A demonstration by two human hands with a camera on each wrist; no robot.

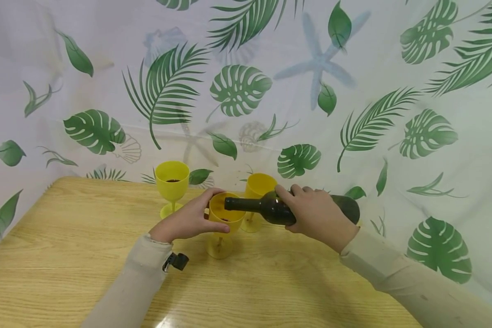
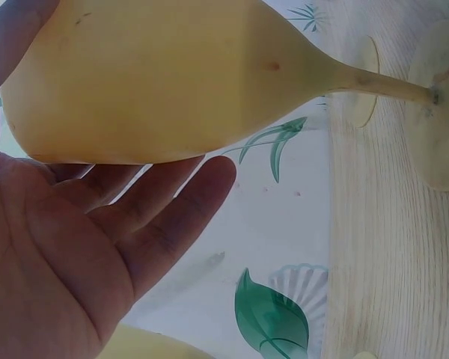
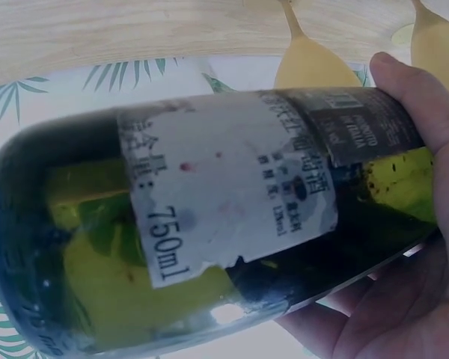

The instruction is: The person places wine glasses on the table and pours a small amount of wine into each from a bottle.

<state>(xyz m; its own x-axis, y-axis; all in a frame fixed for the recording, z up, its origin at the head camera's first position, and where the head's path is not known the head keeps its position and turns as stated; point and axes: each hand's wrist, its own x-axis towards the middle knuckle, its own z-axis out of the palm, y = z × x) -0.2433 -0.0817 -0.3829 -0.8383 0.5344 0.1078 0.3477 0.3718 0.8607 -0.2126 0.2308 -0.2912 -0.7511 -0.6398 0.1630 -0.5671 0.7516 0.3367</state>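
The head view shows a smooth, dark green glass bottle (image 1: 275, 210) lying almost level, its narrow neck reaching over the wide round mouth of a translucent amber-yellow plastic-looking goblet (image 1: 234, 225). The right hand (image 1: 315, 214) grips the bottle's cylindrical body, fingers wrapped round the glass. The left hand (image 1: 188, 218) holds the goblet by its bowl, thumb across the near side and the other fingers behind; a little dark liquid shows inside.

In the left wrist view the bowl is deep, matte and egg-shaped, flecked with reddish-brown spots, tapering to a slender stem and a flat disc foot. The right wrist view shows the bottle's white paper label (image 3: 228, 187), rough and torn along an edge, printed with dark characters and "750ml".

A lime-yellow goblet (image 1: 172, 191) with dark liquid in its bowl stands left of the held one, and a deeper yellow goblet (image 1: 258, 183) stands behind it to the right. Both stand on the pale, streaky wood-grain bench (image 1: 86, 255), before a white, softly creased sheet (image 1: 246, 41) printed with green leaves.
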